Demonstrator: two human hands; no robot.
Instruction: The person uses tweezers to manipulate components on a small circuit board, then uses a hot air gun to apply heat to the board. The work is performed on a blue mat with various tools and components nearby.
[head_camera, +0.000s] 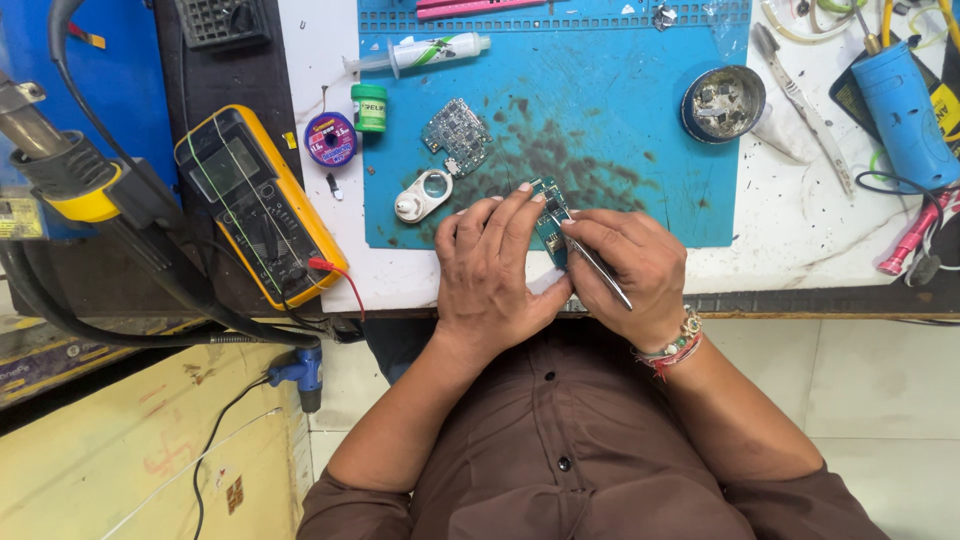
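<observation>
Nearest the camera, the person's brown shirt (570, 440) fills the lower middle of the view, both forearms rising from it toward the counter (800, 225). The right wrist carries a band of beads and red thread (677, 345).

At the near edge of the counter the two hands meet, touching side by side. The left hand (495, 270) is closed on a small teal circuit board (551, 218), its fingers curled over the board's left edge and holding it tilted above the lower border of the blue work mat (610, 120). The right hand (630, 275) is closed on metal tweezers (598, 265), the tips directed at the board and the shaft running back across the knuckles.

Just beyond the left hand, on the mat, lie a white ring-shaped part (422, 195) and a second bare circuit board (457, 135); a dark stained patch covers the mat between them and the hands. Left of the mat stand a purple solder-wick spool (330, 138) and a small green jar (369, 107), and further left a yellow multimeter (258, 205) with a red lead. A hot-air tool (70, 175) with a thick black hose occupies the far left.

Toward the far edge, a white syringe-type tube (430, 50) lies across the mat's upper left corner. A round metal tin (723, 103) sits at the mat's right border, with a second pair of tweezers (805, 105) beside it and a blue handheld tool (910, 115) at the far right.
</observation>
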